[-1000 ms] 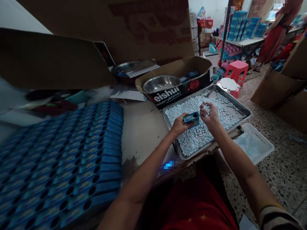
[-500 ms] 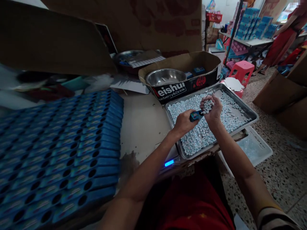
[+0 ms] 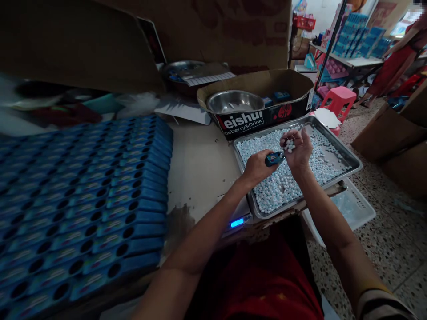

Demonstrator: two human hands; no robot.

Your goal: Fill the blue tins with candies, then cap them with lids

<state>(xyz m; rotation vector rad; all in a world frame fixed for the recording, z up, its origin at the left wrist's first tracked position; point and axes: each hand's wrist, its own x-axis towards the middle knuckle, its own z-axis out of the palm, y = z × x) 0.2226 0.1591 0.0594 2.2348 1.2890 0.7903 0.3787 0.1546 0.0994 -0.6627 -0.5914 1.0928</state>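
My left hand (image 3: 256, 169) is closed around a small blue box (image 3: 272, 159), whose end points toward my right palm. Cupped and turned palm up, my right hand (image 3: 300, 153) holds a few small white pellets (image 3: 289, 145) right beside the box's end. Both hands are above a metal tray (image 3: 354, 165) spread with many white and pale-blue pellets (image 3: 271, 193). The pellets lie thicker on the tray's left side, and bare metal shows toward its right. Whatever is inside the box cannot be made out.
Rows of blue boxes (image 3: 133, 205) with round dark holes fill the left. A lit scale display (image 3: 237, 222) is by the tray's near corner. Behind stands a cut carton (image 3: 245, 123) holding a steel bowl (image 3: 235, 101). A white basket (image 3: 362, 209) is below right; a person in red (image 3: 388, 66) stands beyond.
The heap of pellets in my right palm has shrunk to a few, and its fingers have opened slightly. My left hand keeps the box beside it. The view has shifted a little.
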